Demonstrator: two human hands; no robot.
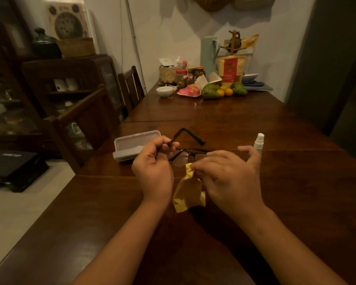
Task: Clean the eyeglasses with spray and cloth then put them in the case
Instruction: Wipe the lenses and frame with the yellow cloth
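Black-framed eyeglasses [190, 152] are held above the wooden table [224, 120], their temples unfolded and pointing away from me. My left hand [154, 167] pinches the left temple near the hinge. My right hand [228, 175] presses a yellow cloth [188, 192] against a lens, thumb and fingers around the frame; the rest of the cloth hangs down between my hands. An open grey glasses case [132, 144] lies just left of my left hand. A small white spray bottle [259, 141] stands upright behind my right hand.
The table's far end holds a white bowl [164, 91], a pink plate [189, 91], mangoes and oranges [222, 90], jars and a woven basket [169, 74]. Wooden chairs [130, 87] and a dark cabinet [70, 79] stand on the left.
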